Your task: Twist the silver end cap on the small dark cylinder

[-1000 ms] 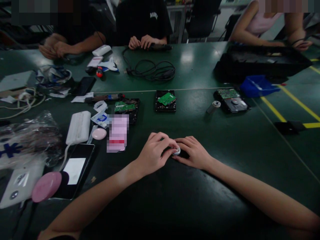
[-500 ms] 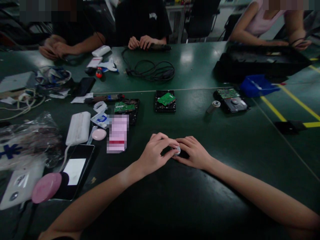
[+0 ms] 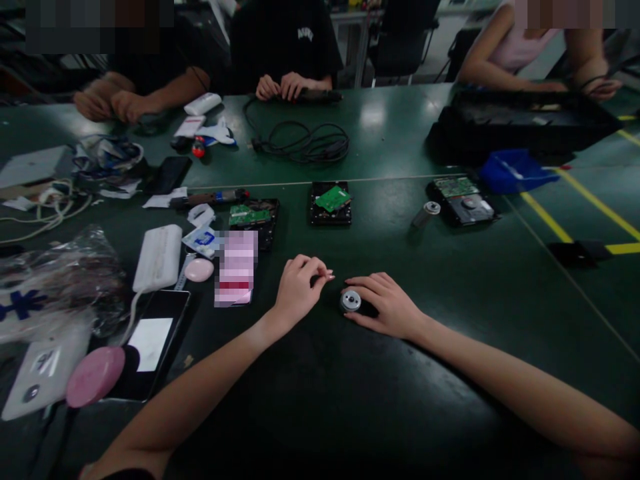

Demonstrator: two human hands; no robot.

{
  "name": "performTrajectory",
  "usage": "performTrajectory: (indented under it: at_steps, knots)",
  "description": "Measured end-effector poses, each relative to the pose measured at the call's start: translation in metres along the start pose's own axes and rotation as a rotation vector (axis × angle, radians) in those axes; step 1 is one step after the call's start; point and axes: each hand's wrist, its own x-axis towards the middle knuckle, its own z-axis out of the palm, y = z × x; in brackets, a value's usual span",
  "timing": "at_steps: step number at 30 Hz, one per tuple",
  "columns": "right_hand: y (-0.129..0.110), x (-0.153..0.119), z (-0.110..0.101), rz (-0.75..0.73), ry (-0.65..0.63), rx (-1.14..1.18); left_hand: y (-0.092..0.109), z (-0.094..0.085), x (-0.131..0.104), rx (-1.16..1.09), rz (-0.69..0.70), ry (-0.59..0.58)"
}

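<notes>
A small round metal motor stands upright on the dark table, its end face with holes turned up. My right hand is closed around its right side, thumb and fingers against it. Off to the upper left of the motor, my left hand hovers with thumb and fingertips pinched together. Something tiny may be between those fingertips, too small to name. Farther back on the right lies a similar metal cylinder, tilted in view.
Hard drives with green boards lie beyond my hands, another at the right. A phone, a white power bank and a pink round case crowd the left. Across sit several people near a black bin.
My left hand has lifted off the motor and drawn up and to the left, uncovering its top face. My right hand stays in place around it.
</notes>
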Motion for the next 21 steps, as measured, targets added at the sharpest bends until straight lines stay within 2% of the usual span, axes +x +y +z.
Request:
performTrajectory:
  at_steps: [4, 6, 9, 11, 16, 21]
  knots:
    - [0.001, 0.000, 0.001, -0.009, 0.017, -0.002, 0.017, -0.012, 0.000, -0.280, 0.105, 0.049]
    - [0.001, 0.000, 0.002, -0.014, 0.022, -0.001, 0.026, -0.020, -0.001, -0.343, 0.166, -0.006]
    - [0.002, -0.001, 0.003, -0.017, 0.031, -0.001, 0.035, -0.025, -0.002, -0.321, 0.220, -0.106]
    - [0.002, -0.001, 0.003, -0.013, 0.029, 0.002, 0.037, -0.026, -0.003, -0.288, 0.251, -0.126]
    - [0.002, -0.001, 0.002, -0.011, 0.018, 0.011, 0.037, -0.025, -0.005, -0.230, 0.301, -0.121]
    - [0.002, -0.001, 0.002, -0.008, 0.012, 0.012, 0.036, -0.026, -0.004, -0.220, 0.328, -0.058]
